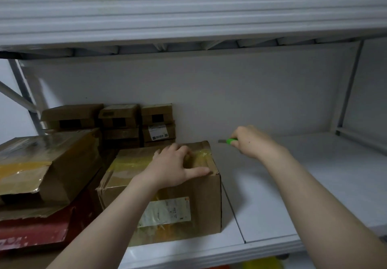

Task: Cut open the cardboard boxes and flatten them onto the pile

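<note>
cardboard box (167, 197), glossy tape on top, gripped by left hand (176, 164); right hand (251, 141) clutches green knife (228, 141).

A white metal shelf (345, 164) stands against a grey wall (230, 92).
</note>
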